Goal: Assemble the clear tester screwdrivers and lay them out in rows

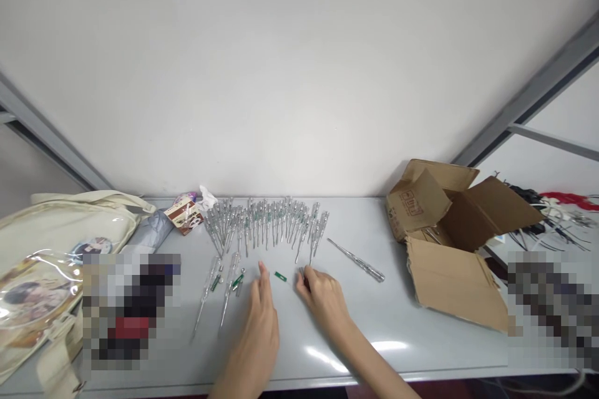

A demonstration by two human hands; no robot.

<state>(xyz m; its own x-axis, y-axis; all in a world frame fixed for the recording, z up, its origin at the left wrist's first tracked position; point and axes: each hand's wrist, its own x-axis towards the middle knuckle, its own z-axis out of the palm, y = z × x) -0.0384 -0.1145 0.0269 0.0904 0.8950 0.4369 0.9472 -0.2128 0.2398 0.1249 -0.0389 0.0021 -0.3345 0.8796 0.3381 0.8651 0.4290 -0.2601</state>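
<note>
A row of several clear-handled tester screwdrivers (264, 224) lies across the far part of the grey table (374, 318). My left hand (259, 324) rests flat near the middle with fingers stretched toward a small green part (280, 275). My right hand (322, 299) sits just right of that part, fingers curled in a pinch on a small thing I cannot make out. Two opened screwdrivers (218, 296) with small green pieces beside them lie left of my left hand. One lone screwdriver (356, 260) lies angled to the right.
An open brown cardboard box (449, 243) stands at the right. A cream bag with badges (51, 255) fills the left side, with a small snack packet (185, 212) behind it. Cables and red wires (556, 212) lie at the far right. A white wall rises behind.
</note>
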